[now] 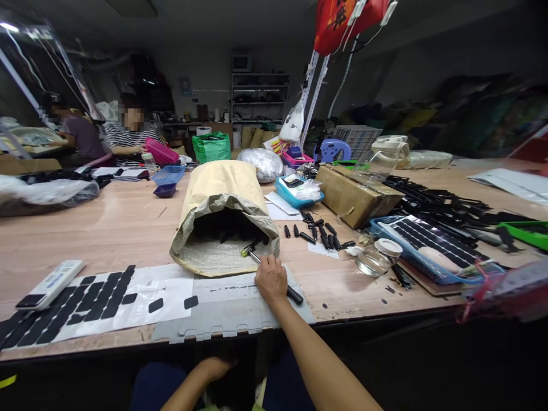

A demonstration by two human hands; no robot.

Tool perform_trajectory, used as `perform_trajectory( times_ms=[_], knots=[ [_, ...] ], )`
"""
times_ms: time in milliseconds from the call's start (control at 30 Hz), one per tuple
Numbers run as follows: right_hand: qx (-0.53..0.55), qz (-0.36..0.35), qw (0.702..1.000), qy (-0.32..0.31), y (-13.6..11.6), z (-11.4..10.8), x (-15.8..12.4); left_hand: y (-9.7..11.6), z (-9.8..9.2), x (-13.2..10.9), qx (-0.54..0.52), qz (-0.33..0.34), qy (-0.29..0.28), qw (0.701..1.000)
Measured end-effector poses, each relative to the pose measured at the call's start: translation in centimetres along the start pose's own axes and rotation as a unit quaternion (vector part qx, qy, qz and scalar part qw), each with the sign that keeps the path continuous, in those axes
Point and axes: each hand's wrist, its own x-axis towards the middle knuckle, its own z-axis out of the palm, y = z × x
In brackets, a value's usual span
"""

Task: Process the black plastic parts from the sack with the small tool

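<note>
My right hand is closed round a metal-shafted tool with a black grip and a small yellowish end. The tool's far end lies at the mouth of a beige sack, which rests on its side, opening towards me. Dark pieces show dimly inside it. Under my right hand is a grey board at the table's front edge. My left hand is low, below the table edge near my lap; its fingers are lost in shadow. Black tapered handles lie right of the sack.
At left, a white sheet carries black rounded patches, with a white box beside it. Rightward are a clear jar, a cardboard box and a blue tray. Two people sit at the far left.
</note>
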Motion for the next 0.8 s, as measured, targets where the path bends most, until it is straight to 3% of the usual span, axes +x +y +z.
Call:
perform_trajectory(
  times_ms=[67,100,167,233,267,300,333,367,433,467,533,600,667,800],
  knots=[
    [0.000,0.001,1.000,-0.001,0.0,0.0,0.0,1.7,-0.8,-1.4,0.088,-0.018,-0.001,0.996],
    [0.000,0.002,1.000,-0.001,0.0,0.0,0.0,2.8,-1.3,-2.3,0.125,-0.009,-0.028,0.992],
    [0.000,0.002,1.000,0.001,0.0,0.1,0.0,5.6,-2.8,-4.2,0.143,0.041,-0.149,0.977],
    [0.000,0.001,1.000,0.002,0.0,0.0,0.0,8.7,-5.1,-5.7,0.083,0.091,-0.306,0.944],
    [0.000,0.001,1.000,0.002,0.0,0.0,-0.1,10.3,-6.5,-6.0,0.032,0.113,-0.358,0.926],
    [-0.001,0.001,1.000,0.002,0.0,0.0,-0.1,11.9,-8.2,-5.9,-0.016,0.142,-0.367,0.919],
    [-0.001,0.002,1.000,0.001,0.0,0.0,0.0,13.4,-10.0,-5.5,-0.047,0.182,-0.326,0.926],
    [-0.001,0.003,1.000,0.001,0.0,0.1,0.0,14.8,-11.9,-4.6,-0.061,0.221,-0.243,0.943],
    [-0.002,0.003,1.000,0.001,0.0,0.2,0.0,17.0,-15.3,-1.9,-0.042,0.255,0.039,0.965],
    [-0.002,0.003,1.000,0.002,0.1,0.2,0.0,17.7,-16.8,-0.2,-0.016,0.235,0.186,0.954],
    [-0.002,0.000,1.000,0.004,0.1,0.3,0.1,18.6,-18.9,3.2,0.059,0.155,0.379,0.911],
    [0.000,0.000,1.000,0.006,0.2,0.3,0.2,18.7,-19.9,6.2,0.140,0.082,0.441,0.883],
    [0.005,0.001,1.000,0.007,0.2,0.3,0.2,18.3,-20.2,8.1,0.199,0.048,0.443,0.873],
    [0.014,0.005,1.000,0.004,0.1,0.1,0.3,16.8,-19.9,9.0,0.235,0.028,0.444,0.864]
  ],
)
